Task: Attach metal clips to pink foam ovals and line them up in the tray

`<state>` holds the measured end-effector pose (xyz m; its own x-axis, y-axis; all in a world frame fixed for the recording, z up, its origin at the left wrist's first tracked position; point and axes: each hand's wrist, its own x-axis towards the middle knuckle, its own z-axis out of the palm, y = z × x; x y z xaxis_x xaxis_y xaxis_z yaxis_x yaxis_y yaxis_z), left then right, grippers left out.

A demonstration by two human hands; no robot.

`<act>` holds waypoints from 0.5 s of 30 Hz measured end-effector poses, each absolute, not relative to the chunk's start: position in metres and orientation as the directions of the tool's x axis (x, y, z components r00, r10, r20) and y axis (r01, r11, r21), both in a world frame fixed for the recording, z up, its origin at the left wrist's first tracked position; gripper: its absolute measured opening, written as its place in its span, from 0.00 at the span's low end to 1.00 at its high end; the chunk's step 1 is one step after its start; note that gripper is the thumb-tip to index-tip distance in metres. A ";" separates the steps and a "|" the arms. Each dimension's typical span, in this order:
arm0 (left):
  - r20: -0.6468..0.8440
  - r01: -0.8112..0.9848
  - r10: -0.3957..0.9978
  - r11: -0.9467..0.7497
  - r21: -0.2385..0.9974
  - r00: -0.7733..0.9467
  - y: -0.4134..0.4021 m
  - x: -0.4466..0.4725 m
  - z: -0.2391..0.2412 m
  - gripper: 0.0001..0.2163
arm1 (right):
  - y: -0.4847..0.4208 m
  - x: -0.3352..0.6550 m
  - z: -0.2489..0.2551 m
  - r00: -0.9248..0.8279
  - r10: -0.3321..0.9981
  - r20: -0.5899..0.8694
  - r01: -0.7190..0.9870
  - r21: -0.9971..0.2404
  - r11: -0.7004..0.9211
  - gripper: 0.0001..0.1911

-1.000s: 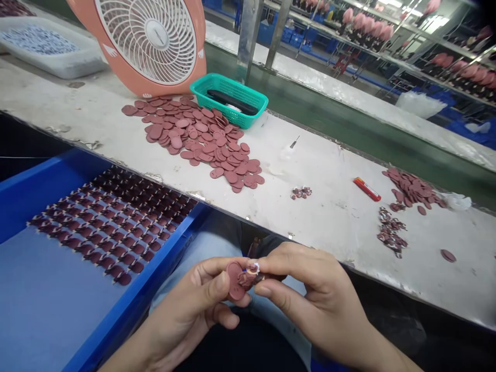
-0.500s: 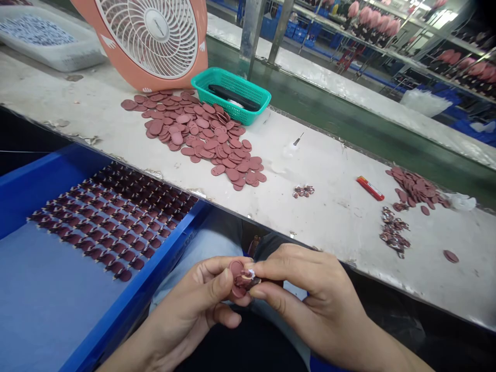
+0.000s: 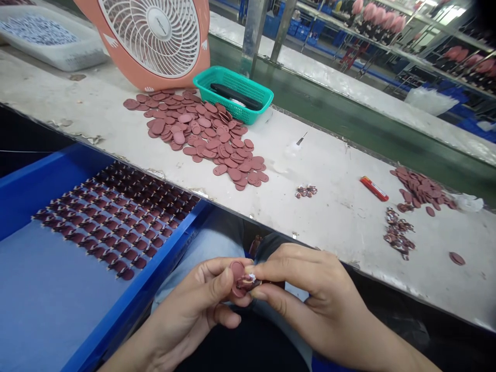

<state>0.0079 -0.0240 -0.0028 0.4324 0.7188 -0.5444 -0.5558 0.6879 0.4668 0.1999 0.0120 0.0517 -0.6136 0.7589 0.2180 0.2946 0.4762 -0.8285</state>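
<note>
Between thumb and fingers, my left hand [image 3: 205,294] pinches a reddish-brown oval disc [image 3: 236,271] above my lap. My right hand [image 3: 310,294] grips a small brown figurine [image 3: 246,282] with a white spot, held against the disc. The fingertips cover part of both pieces, so how they join is hidden. Beyond the hands, a few similar figurines [image 3: 306,191] lie on the table. A larger cluster of figurines [image 3: 399,232] sits farther right. Loose oval discs [image 3: 209,137] are heaped in front of the fan.
At the left, a blue tray [image 3: 58,289] holds rows of figurines on discs. On the table [image 3: 333,222] stand an orange fan [image 3: 135,75], a green basket [image 3: 201,82] and a white tub [image 3: 73,57]. A red tube [image 3: 374,188], a needle-tipped nozzle [image 3: 301,139] and another disc pile [image 3: 420,186] lie there.
The figurine has shifted slightly at the disc, and more of the disc's face shows. Both hands keep their grip in nearly the same place. The view has moved a little.
</note>
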 end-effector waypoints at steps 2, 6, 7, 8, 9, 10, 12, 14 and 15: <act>-0.548 -0.548 0.715 0.692 0.469 0.434 -0.025 0.007 -0.003 0.15 | 0.013 0.199 0.053 -0.627 0.750 0.210 0.301 -0.822 0.482 0.06; -0.588 -0.556 0.707 0.692 0.461 0.393 -0.026 0.006 0.000 0.16 | 0.013 0.196 0.053 -0.634 0.733 0.248 0.291 -0.801 0.523 0.05; -0.594 -0.561 0.706 0.690 0.457 0.385 -0.026 0.006 0.001 0.16 | 0.012 0.195 0.054 -0.634 0.727 0.261 0.289 -0.793 0.537 0.05; -0.594 -0.567 0.709 0.686 0.456 0.380 -0.027 0.006 0.002 0.15 | 0.012 0.194 0.054 -0.635 0.722 0.275 0.284 -0.786 0.549 0.05; -0.590 -0.571 0.713 0.682 0.457 0.378 -0.027 0.006 0.003 0.15 | 0.011 0.194 0.054 -0.633 0.719 0.288 0.279 -0.781 0.558 0.06; -0.585 -0.574 0.719 0.676 0.462 0.375 -0.028 0.006 0.004 0.14 | 0.010 0.193 0.055 -0.630 0.716 0.302 0.270 -0.779 0.566 0.07; -0.571 -0.581 0.734 0.661 0.475 0.368 -0.029 0.006 0.005 0.12 | 0.008 0.194 0.055 -0.627 0.713 0.314 0.254 -0.783 0.568 0.09; -0.556 -0.587 0.746 0.650 0.484 0.368 -0.029 0.006 0.008 0.12 | 0.006 0.196 0.056 -0.633 0.709 0.312 0.248 -0.785 0.567 0.11; -0.550 -0.585 0.748 0.648 0.487 0.371 -0.029 0.005 0.009 0.13 | 0.005 0.197 0.057 -0.635 0.708 0.309 0.252 -0.783 0.568 0.13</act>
<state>0.0053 -0.0291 0.0095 0.3715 0.7481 -0.5499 -0.5851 0.6485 0.4869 0.1971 0.0053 0.0570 -0.6355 0.7076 0.3091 0.2517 0.5683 -0.7834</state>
